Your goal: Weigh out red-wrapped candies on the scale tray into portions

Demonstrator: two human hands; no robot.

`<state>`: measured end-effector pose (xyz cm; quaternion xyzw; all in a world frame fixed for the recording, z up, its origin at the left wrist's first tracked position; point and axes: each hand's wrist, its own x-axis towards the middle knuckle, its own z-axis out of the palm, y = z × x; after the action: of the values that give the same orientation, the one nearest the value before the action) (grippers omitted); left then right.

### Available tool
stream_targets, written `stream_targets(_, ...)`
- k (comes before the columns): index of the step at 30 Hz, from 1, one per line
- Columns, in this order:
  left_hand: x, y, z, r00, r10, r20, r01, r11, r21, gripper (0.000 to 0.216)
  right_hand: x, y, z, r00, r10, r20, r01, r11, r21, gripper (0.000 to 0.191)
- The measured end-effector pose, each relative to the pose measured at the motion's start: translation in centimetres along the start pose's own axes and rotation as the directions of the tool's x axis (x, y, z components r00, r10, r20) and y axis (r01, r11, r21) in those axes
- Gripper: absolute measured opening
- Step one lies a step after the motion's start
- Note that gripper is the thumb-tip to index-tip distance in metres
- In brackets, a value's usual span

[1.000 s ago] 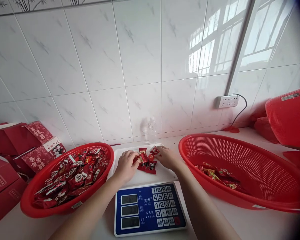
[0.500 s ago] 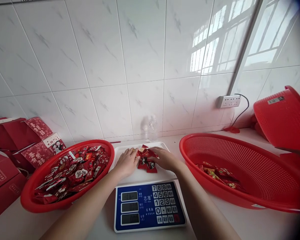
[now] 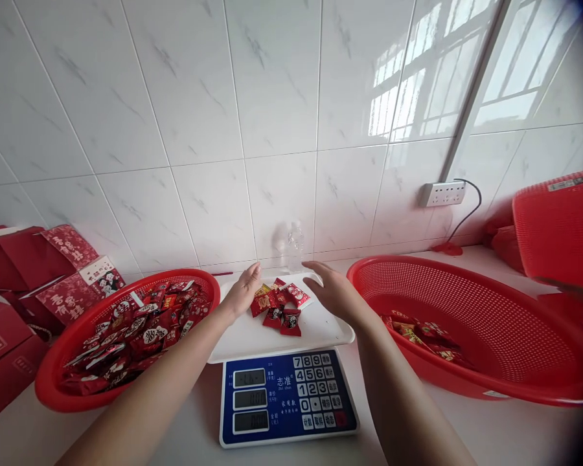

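Note:
Several red-wrapped candies lie in a loose cluster on the white weighing tray of a scale. A few wrappers show gold or white patches. My left hand is over the tray's left side, seen edge-on, fingers extended and holding nothing. Opposite it, my right hand hovers at the right of the candies, its thumb and fingers apart. Both hands are clear of the candies. In front of the tray is the scale's blue keypad panel with three small displays.
On the left stands a red basket heaped with wrapped packets, with red gift boxes beyond it. A larger red basket on the right holds a few packets. Behind the tray are a clear bottle and the tiled wall.
Both hands have come off the candies and moved apart to either side. The candies now lie uncovered on the tray. The view has shifted slightly.

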<state>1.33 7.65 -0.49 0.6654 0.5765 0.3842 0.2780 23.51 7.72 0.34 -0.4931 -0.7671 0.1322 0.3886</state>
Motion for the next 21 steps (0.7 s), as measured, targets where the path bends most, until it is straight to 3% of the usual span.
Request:
stream_targets(4, -0.7, 0.8, -0.7, 0.991, 0.043, -0.130, -0.065, 0.983, -0.172, 0.070, -0.5, -1.7, -1.3, 0.953, -0.031, -0.302, 0.077, 0.987, 0.142, 0.026)
stream_targets(7, -2.5, 2.6, -1.2, 0.916, 0.183, -0.357, -0.319, 0.873, -0.370, 0.057, -1.6, -3.3, -2.1, 0.844, -0.078, -0.530, 0.202, 0.963, 0.179, 0.019)
stream_targets(9, -4.5, 4.1, -1.5, 0.784, 0.291, -0.548, -0.534, 0.767, -0.356, 0.042, -2.6, -4.4, -2.6, 0.753, -0.113, -0.648, 0.310, 0.930, 0.197, 0.023)
stream_targets(12, -8.5, 5.4, -2.1, 0.503, 0.449, -0.739, -0.750, 0.652, -0.115, 0.025, -4.3, -5.8, -3.2, 0.650, -0.178, -0.739, 0.518, 0.815, 0.260, 0.034)
stream_targets(14, -11.3, 5.2, -2.4, 0.382, 0.550, -0.743, -0.773, 0.630, 0.068, 0.024, -5.2, -6.5, -3.6, 0.618, -0.231, -0.752, 0.611, 0.742, 0.274, 0.036)
stream_targets(16, -13.6, 4.5, -2.8, 0.213, 0.677, -0.704, -0.786, 0.547, 0.288, 0.020, -5.9, -7.2, -3.9, 0.629, -0.310, -0.713, 0.645, 0.721, 0.255, 0.033)
stream_targets(17, -14.3, 4.1, -3.1, 0.198, 0.751, -0.630, -0.780, 0.510, 0.362, 0.020, -6.2, -7.6, -4.0, 0.655, -0.357, -0.666, 0.644, 0.725, 0.244, 0.031)
stream_targets(19, -14.9, 3.6, -3.6, 0.260, 0.885, -0.387, -0.773, 0.431, 0.466, 0.022, -6.5, -8.1, -4.2, 0.732, -0.444, -0.517, 0.618, 0.751, 0.231, 0.023)
stream_targets(20, -14.8, 3.5, -3.9, 0.329, 0.911, -0.247, -0.764, 0.411, 0.498, 0.025, -6.5, -8.2, -4.3, 0.774, -0.475, -0.419, 0.595, 0.772, 0.224, 0.019)
stream_targets(21, -14.5, 3.4, -4.2, 0.449, 0.883, -0.141, -0.719, 0.450, 0.530, 0.031, -6.4, -8.3, -4.3, 0.819, -0.488, -0.303, 0.557, 0.803, 0.212, 0.016)
